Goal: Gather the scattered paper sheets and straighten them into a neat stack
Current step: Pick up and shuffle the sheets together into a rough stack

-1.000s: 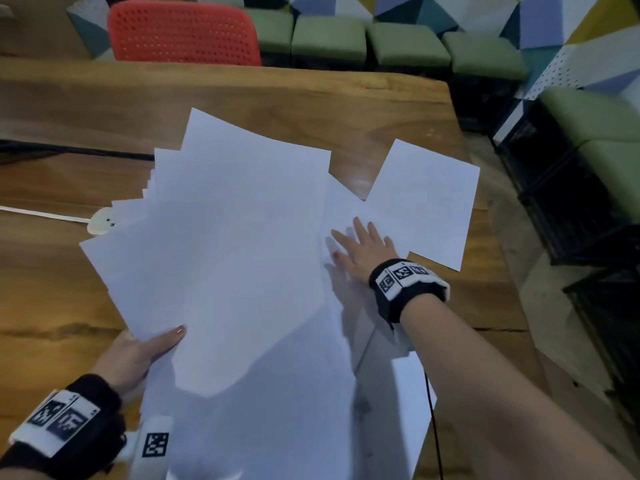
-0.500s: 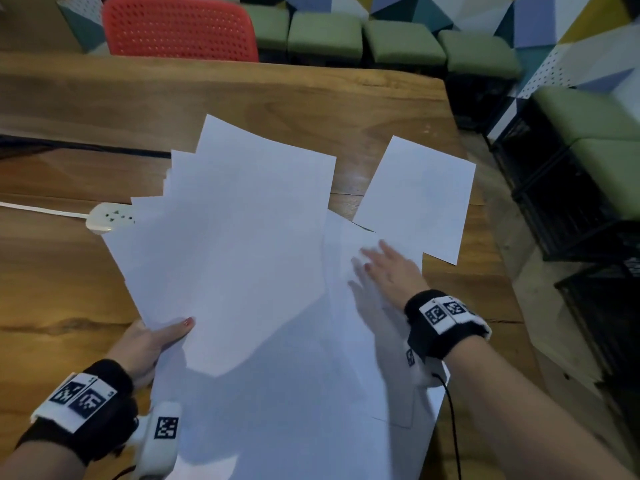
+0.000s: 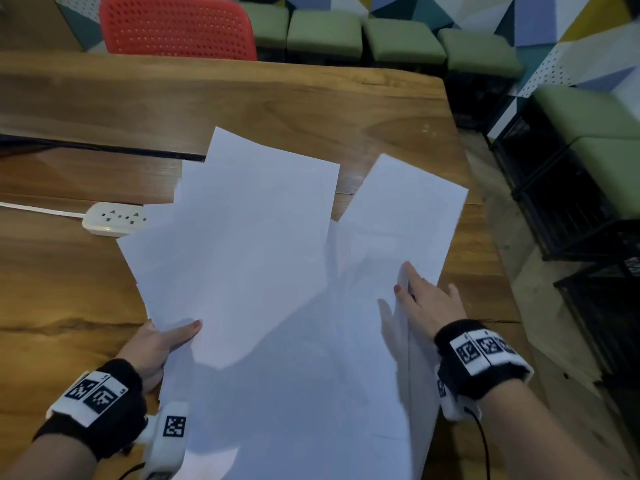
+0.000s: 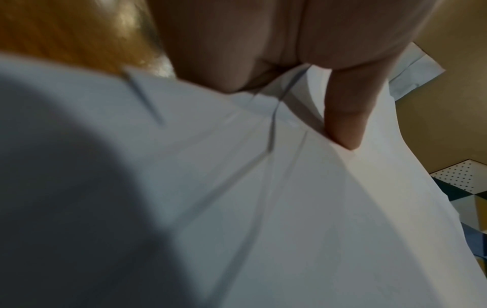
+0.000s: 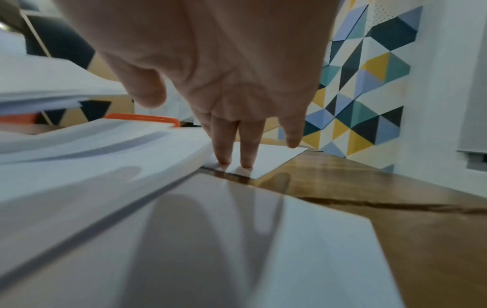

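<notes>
Nearby, power strip (image 3: 114, 219) beside paper sheets (image 3: 242, 258).

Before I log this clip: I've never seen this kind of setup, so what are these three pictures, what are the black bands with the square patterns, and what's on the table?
No machine here: a person works with bare hands, wearing a camera on the head and one on each wrist. The patterned bands are wrist straps carrying those cameras.

The wide picture comes from the head camera, looking down at a wooden table. The two close-ups look along each hand.

On the table lie white paper sheets, fanned out and overlapping, not yet squared. A white power strip sits at their left edge, partly under them.

The left hand grips the near left corner of the sheets, thumb on top. The right hand presses straight fingers on the rightmost sheet, holding nothing.

Behind stand a red chair and green stools.
</notes>
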`<action>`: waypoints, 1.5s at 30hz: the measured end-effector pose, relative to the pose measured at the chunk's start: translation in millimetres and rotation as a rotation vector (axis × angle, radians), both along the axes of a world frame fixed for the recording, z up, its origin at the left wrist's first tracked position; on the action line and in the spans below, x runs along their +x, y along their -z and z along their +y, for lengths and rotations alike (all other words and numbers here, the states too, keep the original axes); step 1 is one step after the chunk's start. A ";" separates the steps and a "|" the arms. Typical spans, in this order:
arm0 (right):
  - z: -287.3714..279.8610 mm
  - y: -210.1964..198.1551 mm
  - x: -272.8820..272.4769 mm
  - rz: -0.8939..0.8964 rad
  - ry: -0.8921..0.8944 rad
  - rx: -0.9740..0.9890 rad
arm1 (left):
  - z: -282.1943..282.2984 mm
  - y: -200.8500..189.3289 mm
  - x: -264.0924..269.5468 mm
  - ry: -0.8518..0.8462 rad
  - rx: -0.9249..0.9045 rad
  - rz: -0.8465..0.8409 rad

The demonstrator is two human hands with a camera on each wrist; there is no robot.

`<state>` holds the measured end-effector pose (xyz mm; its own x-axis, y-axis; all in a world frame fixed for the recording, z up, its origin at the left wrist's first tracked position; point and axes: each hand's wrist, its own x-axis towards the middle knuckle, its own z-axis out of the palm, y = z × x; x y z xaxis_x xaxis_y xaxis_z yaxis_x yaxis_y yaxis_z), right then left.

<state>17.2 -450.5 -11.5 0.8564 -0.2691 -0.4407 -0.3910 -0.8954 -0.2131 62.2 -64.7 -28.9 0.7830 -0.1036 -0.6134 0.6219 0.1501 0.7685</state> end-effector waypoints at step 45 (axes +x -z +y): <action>83.9 3.1 -54.9 -0.122 0.858 0.621 | 5.8 10.6 -18.7 0.095 -0.093 0.050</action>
